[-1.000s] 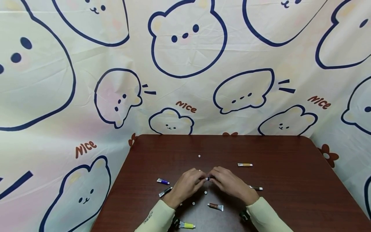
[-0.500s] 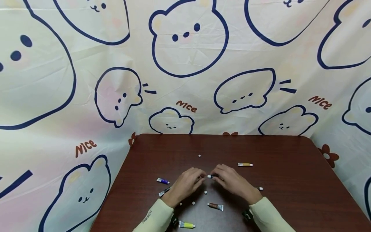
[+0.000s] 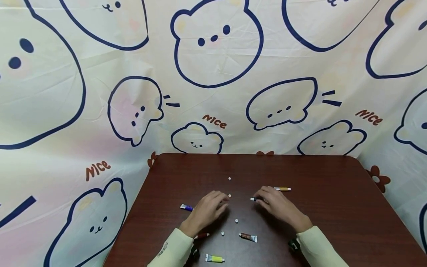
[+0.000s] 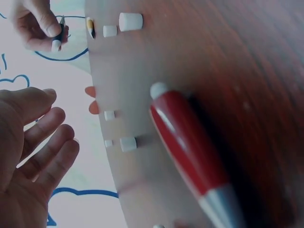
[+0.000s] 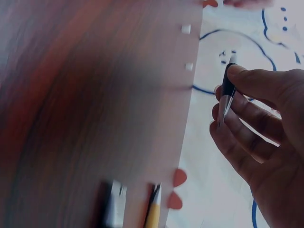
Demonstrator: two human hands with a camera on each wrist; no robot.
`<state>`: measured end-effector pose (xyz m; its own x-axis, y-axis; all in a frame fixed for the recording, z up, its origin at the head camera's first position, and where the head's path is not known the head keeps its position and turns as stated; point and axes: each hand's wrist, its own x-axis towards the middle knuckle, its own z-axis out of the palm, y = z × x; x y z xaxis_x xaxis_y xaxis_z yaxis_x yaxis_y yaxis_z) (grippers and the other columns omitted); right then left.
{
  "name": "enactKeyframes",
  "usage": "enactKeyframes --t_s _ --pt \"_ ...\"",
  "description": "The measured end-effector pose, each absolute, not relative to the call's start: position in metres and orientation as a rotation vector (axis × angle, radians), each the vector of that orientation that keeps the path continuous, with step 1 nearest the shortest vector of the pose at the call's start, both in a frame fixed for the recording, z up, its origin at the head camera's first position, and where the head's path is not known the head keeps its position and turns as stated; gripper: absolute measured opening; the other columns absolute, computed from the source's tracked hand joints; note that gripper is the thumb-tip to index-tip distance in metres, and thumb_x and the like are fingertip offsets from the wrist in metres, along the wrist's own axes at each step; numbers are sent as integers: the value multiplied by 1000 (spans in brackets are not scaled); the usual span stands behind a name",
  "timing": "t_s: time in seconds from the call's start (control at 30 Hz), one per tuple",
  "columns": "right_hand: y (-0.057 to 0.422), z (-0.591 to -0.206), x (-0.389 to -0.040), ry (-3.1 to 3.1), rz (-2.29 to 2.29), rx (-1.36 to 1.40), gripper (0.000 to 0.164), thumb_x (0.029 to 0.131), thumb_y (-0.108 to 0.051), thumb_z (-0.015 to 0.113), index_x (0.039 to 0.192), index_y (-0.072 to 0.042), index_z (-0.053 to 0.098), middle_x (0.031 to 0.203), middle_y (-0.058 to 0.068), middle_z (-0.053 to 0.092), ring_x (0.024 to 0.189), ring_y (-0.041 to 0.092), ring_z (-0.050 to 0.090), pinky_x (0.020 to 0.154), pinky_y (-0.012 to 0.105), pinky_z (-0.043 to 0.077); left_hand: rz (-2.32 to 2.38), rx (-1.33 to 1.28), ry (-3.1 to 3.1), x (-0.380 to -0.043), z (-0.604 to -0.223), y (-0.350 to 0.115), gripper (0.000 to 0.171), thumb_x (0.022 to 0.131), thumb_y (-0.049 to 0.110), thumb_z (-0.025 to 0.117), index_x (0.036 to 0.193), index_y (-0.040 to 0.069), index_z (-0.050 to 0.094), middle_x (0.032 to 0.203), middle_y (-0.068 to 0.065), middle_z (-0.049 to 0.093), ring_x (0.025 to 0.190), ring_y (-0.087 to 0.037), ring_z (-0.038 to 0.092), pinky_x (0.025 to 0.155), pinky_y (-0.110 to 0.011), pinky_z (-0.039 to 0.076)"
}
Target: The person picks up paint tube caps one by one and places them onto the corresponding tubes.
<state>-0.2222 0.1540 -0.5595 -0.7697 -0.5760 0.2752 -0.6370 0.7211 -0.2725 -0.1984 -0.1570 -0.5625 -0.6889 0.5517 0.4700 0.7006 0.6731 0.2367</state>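
My right hand (image 3: 278, 204) pinches a small dark paint tube (image 5: 229, 85) between thumb and fingers, off the table. Its white-tipped end points left in the head view, and its flat silver end shows in the right wrist view. My left hand (image 3: 208, 207) hovers to the left, fingers loosely bent, with nothing between them. Below the left wrist lies a red paint tube (image 4: 190, 137) with a white end. Several small white caps stand on the table between the hands, one a far cap (image 3: 229, 178) and another a nearer cap (image 3: 222, 233).
A purple-blue tube (image 3: 186, 207) lies left, partly behind my left hand. A brown tube (image 3: 248, 237) and a yellow-green tube (image 3: 215, 258) lie in front. Beyond my right hand is an orange-yellow tube (image 3: 282, 189). A patterned cloth (image 3: 213, 74) hangs behind the table (image 3: 320, 170).
Both hands were together at the dark tube a second ago. They have since parted: the right moved right with the tube, the left drew back left without it.
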Motion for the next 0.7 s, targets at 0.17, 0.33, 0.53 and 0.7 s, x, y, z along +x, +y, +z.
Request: enactKeyframes --t_s 0.17,0.33,0.53,0.7 --pt "167 -561 -227 -2791 535 913 13 101 -17 80 114 -15 80 106 -5 72 97 12 68 84 36 62 -572 -962 -2549 -199 -566 -166 24 97 15 85 118 13 77 111 3 77 98 -13 70 85 -32 61" --pt "178 -565 -230 -2829 530 875 13 101 -17 80 114 -15 80 107 -4 72 98 14 68 84 38 62 -567 -939 -2549 -199 -566 -174 23 96 15 86 117 13 77 110 3 76 98 -13 70 85 -33 61" --pt "188 -572 -231 -2847 502 850 12 101 -18 80 112 -14 80 106 -4 72 98 15 70 83 39 62 -569 -909 -2573 -198 -566 -185 22 97 15 84 118 13 77 112 2 77 100 -14 70 87 -34 62" --pt "194 -575 -232 -2867 512 818 11 100 -16 80 111 -13 79 111 3 75 113 29 74 93 50 63 -543 -866 -2585 -197 -568 -197 21 96 15 85 116 12 77 110 2 77 99 -15 70 85 -35 61"
